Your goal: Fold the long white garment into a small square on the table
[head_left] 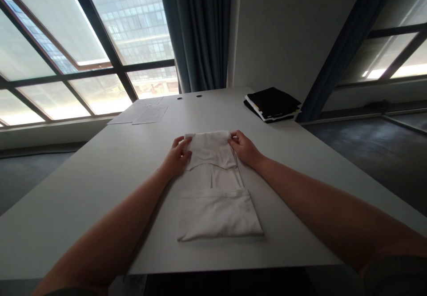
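Observation:
A white folded garment [220, 211] lies on the white table in front of me, its near end and its far end both turned in toward the middle. A strip of single layer shows between the two folds. At the far left corner, my left hand [178, 156] pinches the cloth between thumb and fingers. My right hand [245, 148] grips the far right corner in the same manner. The far flap sits a little rumpled, with a curved lower edge. What kind of garment it is, I cannot tell for sure.
On the table [100, 207], a stack of folded dark and white cloths [273, 102] stands at the back right. Sheets of paper [150, 113] lie at the back left. Behind are windows, a dark curtain [200, 33] and a wall. The table's front edge runs close to me.

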The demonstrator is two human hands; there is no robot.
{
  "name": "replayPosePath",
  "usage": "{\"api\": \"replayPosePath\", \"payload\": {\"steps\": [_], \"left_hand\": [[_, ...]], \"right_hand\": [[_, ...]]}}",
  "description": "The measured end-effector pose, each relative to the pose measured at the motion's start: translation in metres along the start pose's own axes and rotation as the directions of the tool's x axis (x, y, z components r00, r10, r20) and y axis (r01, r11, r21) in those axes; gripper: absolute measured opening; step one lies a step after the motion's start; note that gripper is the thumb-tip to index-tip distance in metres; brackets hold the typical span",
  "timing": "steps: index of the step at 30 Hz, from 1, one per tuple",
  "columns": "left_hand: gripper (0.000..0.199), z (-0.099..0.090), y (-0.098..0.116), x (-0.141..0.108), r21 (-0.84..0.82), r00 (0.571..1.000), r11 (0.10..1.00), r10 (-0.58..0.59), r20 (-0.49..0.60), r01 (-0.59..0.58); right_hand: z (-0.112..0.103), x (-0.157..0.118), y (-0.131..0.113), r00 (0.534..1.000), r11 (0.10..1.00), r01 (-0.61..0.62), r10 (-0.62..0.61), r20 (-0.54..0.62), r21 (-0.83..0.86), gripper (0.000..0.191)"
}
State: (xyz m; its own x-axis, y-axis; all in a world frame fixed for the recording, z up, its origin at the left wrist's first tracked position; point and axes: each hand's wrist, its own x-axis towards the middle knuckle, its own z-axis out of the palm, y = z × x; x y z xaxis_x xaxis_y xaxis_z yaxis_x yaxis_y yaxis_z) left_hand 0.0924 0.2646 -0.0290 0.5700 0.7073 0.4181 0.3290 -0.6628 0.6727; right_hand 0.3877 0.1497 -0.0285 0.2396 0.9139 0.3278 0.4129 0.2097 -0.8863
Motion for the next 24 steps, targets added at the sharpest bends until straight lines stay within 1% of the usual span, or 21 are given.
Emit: {"api": "replayPosePath", "payload": {"steps": [2, 4, 5, 7, 9, 10, 11, 12, 13, 14, 15, 16, 17, 18, 19, 20, 21, 22, 24], "left_hand": [[0.057, -0.001, 0.007, -0.002, 0.013, 0.997, 0.999, 0.047, -0.055, -0.046], [0.058, -0.002, 0.015, -0.005, -0.023, 0.990, 0.996, 0.079, -0.118, -0.082], [0.063, -0.003, 0.019, -0.007, -0.072, 0.987, 0.993, 0.082, -0.139, -0.093], [0.085, -0.007, 0.028, -0.013, -0.236, 0.988, 0.966, 0.072, -0.134, -0.102], [0.110, -0.014, 0.038, -0.021, -0.399, 0.996, 0.913, 0.060, -0.067, -0.082], [0.118, -0.020, 0.042, -0.026, -0.445, 0.998, 0.894, 0.054, -0.020, -0.057], [0.119, -0.026, 0.046, -0.032, -0.461, 0.998, 0.887, 0.051, 0.030, -0.031], [0.115, -0.032, 0.050, -0.038, -0.455, 0.995, 0.890, 0.057, 0.080, -0.015], [0.106, -0.039, 0.052, -0.045, -0.432, 0.988, 0.902, 0.079, 0.130, -0.016], [0.092, -0.046, 0.055, -0.052, -0.394, 0.975, 0.918, 0.118, 0.188, -0.035], [0.072, -0.052, 0.058, -0.058, -0.344, 0.950, 0.936, 0.168, 0.264, -0.070], [0.051, -0.057, 0.060, -0.064, -0.279, 0.909, 0.954, 0.214, 0.358, -0.115], [0.032, -0.060, 0.063, -0.068, -0.203, 0.851, 0.965, 0.244, 0.464, -0.166], [0.020, -0.063, 0.067, -0.072, -0.124, 0.787, 0.968, 0.248, 0.564, -0.216], [0.021, -0.066, 0.071, -0.074, -0.051, 0.727, 0.963, 0.233, 0.646, -0.263], [0.028, -0.067, 0.074, -0.075, 0.003, 0.679, 0.952, 0.215, 0.702, -0.305], [0.033, -0.069, 0.078, -0.075, 0.035, 0.648, 0.940, 0.206, 0.734, -0.339], [0.036, -0.070, 0.082, -0.074, 0.052, 0.632, 0.930, 0.205, 0.747, -0.363], [0.037, -0.072, 0.088, -0.073, 0.065, 0.633, 0.918, 0.217, 0.743, -0.390]], "right_hand": [[0.001, 0.000, -0.006, 0.998, 0.997, 0.029, -0.025, -0.055, 0.074, 0.036], [0.000, -0.002, -0.016, 0.995, 0.989, 0.061, -0.050, -0.086, 0.135, 0.039], [-0.001, -0.004, -0.022, 0.995, 0.983, 0.076, -0.063, -0.082, 0.170, 0.039], [-0.005, -0.011, -0.036, 0.996, 0.967, 0.091, -0.084, -0.040, 0.236, 0.039], [-0.011, -0.023, -0.050, 0.995, 0.955, 0.077, -0.090, 0.032, 0.285, 0.041], [-0.016, -0.031, -0.057, 0.994, 0.953, 0.063, -0.087, 0.070, 0.296, 0.042], [-0.020, -0.040, -0.062, 0.990, 0.954, 0.049, -0.085, 0.110, 0.294, 0.045], [-0.026, -0.050, -0.067, 0.985, 0.960, 0.042, -0.087, 0.151, 0.278, 0.048], [-0.031, -0.060, -0.071, 0.977, 0.967, 0.045, -0.095, 0.193, 0.249, 0.052], [-0.036, -0.070, -0.074, 0.964, 0.976, 0.060, -0.111, 0.242, 0.208, 0.055], [-0.040, -0.080, -0.076, 0.941, 0.984, 0.085, -0.132, 0.312, 0.159, 0.057], [-0.044, -0.088, -0.079, 0.896, 0.987, 0.117, -0.152, 0.418, 0.107, 0.055], [-0.046, -0.095, -0.081, 0.822, 0.985, 0.159, -0.166, 0.544, 0.061, 0.048], [-0.047, -0.099, -0.083, 0.727, 0.978, 0.206, -0.169, 0.665, 0.024, 0.040], [-0.047, -0.102, -0.085, 0.627, 0.968, 0.252, -0.160, 0.762, -0.005, 0.034], [-0.047, -0.104, -0.087, 0.544, 0.956, 0.293, -0.145, 0.826, -0.025, 0.033], [-0.046, -0.104, -0.089, 0.491, 0.945, 0.326, -0.135, 0.861, -0.038, 0.036], [-0.045, -0.104, -0.090, 0.471, 0.936, 0.350, -0.134, 0.872, -0.045, 0.039], [-0.044, -0.102, -0.093, 0.475, 0.925, 0.377, -0.145, 0.868, -0.052, 0.042]]}}
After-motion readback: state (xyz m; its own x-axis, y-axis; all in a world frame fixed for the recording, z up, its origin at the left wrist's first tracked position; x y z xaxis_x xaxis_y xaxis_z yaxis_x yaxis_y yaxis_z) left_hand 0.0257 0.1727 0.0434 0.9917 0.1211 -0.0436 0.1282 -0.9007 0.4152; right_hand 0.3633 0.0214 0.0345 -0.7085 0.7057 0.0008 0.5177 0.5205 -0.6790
